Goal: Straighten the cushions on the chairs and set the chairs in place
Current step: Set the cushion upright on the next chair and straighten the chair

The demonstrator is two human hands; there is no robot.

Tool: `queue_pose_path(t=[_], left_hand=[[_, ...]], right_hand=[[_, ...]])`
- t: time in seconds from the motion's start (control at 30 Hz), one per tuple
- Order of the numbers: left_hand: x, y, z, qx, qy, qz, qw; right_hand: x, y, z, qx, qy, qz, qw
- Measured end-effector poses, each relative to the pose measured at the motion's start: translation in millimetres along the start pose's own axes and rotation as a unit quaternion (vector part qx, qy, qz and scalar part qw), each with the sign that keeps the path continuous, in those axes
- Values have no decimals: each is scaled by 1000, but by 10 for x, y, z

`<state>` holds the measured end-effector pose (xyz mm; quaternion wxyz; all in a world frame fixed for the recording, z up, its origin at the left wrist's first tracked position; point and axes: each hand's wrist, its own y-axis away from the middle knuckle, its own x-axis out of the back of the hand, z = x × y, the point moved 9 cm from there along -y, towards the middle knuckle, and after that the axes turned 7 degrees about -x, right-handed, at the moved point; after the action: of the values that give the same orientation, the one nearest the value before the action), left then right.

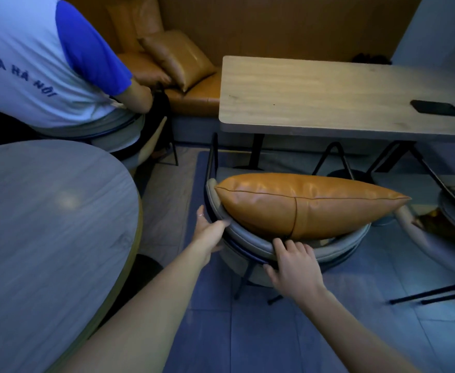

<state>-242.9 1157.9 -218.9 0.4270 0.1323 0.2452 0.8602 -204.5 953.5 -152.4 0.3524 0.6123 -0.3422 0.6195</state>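
We grip the chair point(250, 242) backrest with left hand point(209, 232) and right hand point(293, 273) closed; open floor point(248, 332) lies behind.

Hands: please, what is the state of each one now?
Left hand: closed on the chair backrest, at its left curve.
Right hand: closed on the same backrest, below the orange cushion.

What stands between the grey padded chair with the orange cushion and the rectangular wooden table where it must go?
Nothing visible. Both hands, left and right, grip the grey padded chair by its backrest; the floor up to the rectangular wooden table looks clear. Only the table's own black legs stand there.
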Motion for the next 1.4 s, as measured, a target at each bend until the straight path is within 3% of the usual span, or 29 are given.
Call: queue_pose_path(t=[0.13,0.27,0.47,0.63,1.2,1.4], left_hand=[[-7,-92,52,-9,-36,-4,999],[26,-192,106,-22,-107,8,994],[8,-305,5,8,-52,11,999],[-23,-333,-7,6,-42,7,999],[-272,-111,-231,8,-28,19,999],[-307,-79,-187,3,-21,9,1000]], right_hand=[[-128,-210,-180,40,68,-62,995],[-118,-225,-267,35,111,-48,992],[-52,-176,-368,32,154,33,987],[-144,-201,-363,55,166,-18,984],[-128,97,-76,71,148,-33,986],[-119,-17,-103,76,55,-45,995]])
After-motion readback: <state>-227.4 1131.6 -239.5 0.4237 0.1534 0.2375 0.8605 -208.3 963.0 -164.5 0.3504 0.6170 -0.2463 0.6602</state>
